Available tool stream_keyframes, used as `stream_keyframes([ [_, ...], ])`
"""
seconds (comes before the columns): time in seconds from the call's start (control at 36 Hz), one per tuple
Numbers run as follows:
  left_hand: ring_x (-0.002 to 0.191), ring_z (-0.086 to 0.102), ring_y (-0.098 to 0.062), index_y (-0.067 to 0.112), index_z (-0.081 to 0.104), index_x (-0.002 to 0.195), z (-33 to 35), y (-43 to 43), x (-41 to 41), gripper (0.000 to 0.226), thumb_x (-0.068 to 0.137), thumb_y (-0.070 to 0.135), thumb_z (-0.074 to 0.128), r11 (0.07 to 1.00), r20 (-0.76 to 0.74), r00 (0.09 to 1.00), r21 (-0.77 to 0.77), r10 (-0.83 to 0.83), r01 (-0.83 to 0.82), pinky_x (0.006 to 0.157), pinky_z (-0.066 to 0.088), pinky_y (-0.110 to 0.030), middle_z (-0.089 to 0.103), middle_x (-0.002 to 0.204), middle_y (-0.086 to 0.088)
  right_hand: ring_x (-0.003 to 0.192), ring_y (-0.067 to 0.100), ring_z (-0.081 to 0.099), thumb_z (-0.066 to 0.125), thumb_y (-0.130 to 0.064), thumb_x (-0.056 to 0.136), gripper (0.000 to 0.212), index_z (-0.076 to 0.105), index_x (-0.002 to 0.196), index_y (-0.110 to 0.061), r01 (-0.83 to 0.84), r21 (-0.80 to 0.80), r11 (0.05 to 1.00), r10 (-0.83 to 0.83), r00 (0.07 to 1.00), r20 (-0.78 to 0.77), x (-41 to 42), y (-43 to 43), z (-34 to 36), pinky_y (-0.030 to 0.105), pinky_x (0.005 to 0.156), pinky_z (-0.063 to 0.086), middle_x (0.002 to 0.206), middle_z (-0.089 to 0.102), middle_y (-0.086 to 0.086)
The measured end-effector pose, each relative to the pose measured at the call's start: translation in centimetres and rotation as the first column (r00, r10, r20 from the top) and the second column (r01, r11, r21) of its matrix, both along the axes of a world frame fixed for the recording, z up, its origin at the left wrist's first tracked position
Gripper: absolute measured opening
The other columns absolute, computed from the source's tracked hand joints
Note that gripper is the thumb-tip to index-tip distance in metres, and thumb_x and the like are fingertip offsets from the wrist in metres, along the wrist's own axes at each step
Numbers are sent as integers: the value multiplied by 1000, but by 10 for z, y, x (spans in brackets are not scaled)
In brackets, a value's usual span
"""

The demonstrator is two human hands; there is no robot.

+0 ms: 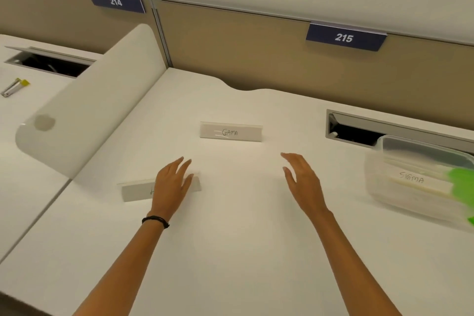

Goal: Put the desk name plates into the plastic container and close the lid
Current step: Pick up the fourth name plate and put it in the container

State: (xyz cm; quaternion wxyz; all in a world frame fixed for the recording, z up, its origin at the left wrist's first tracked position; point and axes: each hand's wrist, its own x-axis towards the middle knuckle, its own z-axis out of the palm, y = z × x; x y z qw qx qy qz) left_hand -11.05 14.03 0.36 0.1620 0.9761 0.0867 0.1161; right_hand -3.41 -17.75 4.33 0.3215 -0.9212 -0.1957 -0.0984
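Note:
A clear name plate marked GAMA (230, 132) stands upright on the white desk (230, 251), beyond both hands. A second name plate (136, 191) lies to the left; my left hand (170, 187) hovers over its right part with fingers spread, hiding its writing. Whether the hand touches it I cannot tell. My right hand (302, 179) is open above the bare desk, palm turned inward, holding nothing. At the far right sits a clear plastic container (410, 202) with a plate marked SIGMA (413, 179) inside and a green lid part (461, 182) at its right side.
A white curved divider (84, 110) rises on the left. An open cable slot (354, 131) lies behind the container, another slot (51, 61) on the neighbouring desk beside a small metal and yellow object (14, 86). Beige partition panels carry signs 214 (116, 1) and 215 (345, 37).

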Motion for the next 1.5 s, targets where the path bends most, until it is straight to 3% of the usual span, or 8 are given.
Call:
stream_keyframes([
  [0.17, 106, 63, -29, 12, 55, 127, -1, 50, -18, 46, 88, 34, 62, 999, -71, 997, -15, 43, -44, 90, 48, -41, 67, 117, -9, 116, 18, 57, 48, -9, 94, 34, 55, 127, -15, -96, -68, 993, 90, 993, -83, -12, 58, -14, 30, 95, 48, 126, 58, 2],
  [0.56, 107, 61, -25, 15, 62, 119, -9, 85, -31, 45, 84, 44, 63, 999, -168, 985, -4, 40, -41, 104, 39, -42, 67, 117, -4, 127, 18, 45, 42, -14, 97, 41, 42, 138, -17, -291, -151, 945, 250, 937, -242, -34, 150, -30, 31, 101, 43, 141, 45, 2],
  [0.69, 108, 59, -22, 18, 57, 124, -4, 91, -24, 49, 81, 41, 67, 999, -253, 966, -22, -50, 46, 96, 43, -36, 64, 123, 0, 141, 16, 27, 38, -16, 98, 51, 24, 147, -20, -356, -228, 906, 277, 907, -316, -49, 165, -48, 30, 112, 29, 156, 23, 1],
  [0.78, 110, 58, -21, 19, 55, 126, -2, 93, -20, 51, 80, 37, 69, 996, -289, 953, -37, -89, 82, 95, 43, -34, 62, 127, 1, 145, 15, 19, 36, -11, 96, 57, 15, 149, -20, -342, -260, 903, 275, 925, -262, -57, 174, -54, 36, 120, 10, 158, 16, 3],
  [0.86, 114, 58, -22, 19, 54, 128, -4, 93, -19, 52, 81, 36, 68, 995, -288, 953, -64, -96, 81, 97, 42, -34, 62, 128, 0, 146, 15, 15, 36, -4, 94, 62, 13, 149, -19, -311, -269, 911, 264, 944, -197, -61, 183, -57, 39, 120, 5, 158, 14, 4],
  [1.17, 114, 60, -23, 19, 58, 125, -8, 95, -19, 46, 83, 35, 67, 991, -230, 968, -113, -98, 74, 94, 44, -35, 65, 124, -2, 145, 12, 19, 33, -1, 93, 65, 8, 150, -21, -301, -257, 918, 255, 946, -200, -56, 198, -52, 35, 121, 9, 156, 22, 1],
  [1.42, 112, 60, -21, 20, 57, 125, -5, 93, -20, 45, 84, 37, 65, 990, -237, 967, -126, -90, 61, 94, 44, -33, 65, 125, -1, 136, 26, 34, 33, -2, 95, 54, 25, 146, -16, -282, -256, 925, 212, 940, -269, -53, 209, -48, 37, 112, 32, 157, 17, 5],
  [1.5, 109, 61, -21, 20, 57, 124, -5, 94, -21, 44, 84, 37, 64, 991, -236, 967, -121, -91, 64, 91, 44, -31, 66, 122, 0, 135, 27, 34, 33, -2, 95, 52, 25, 145, -14, -266, -254, 930, 197, 943, -267, -55, 212, -49, 35, 114, 28, 158, 14, 7],
])
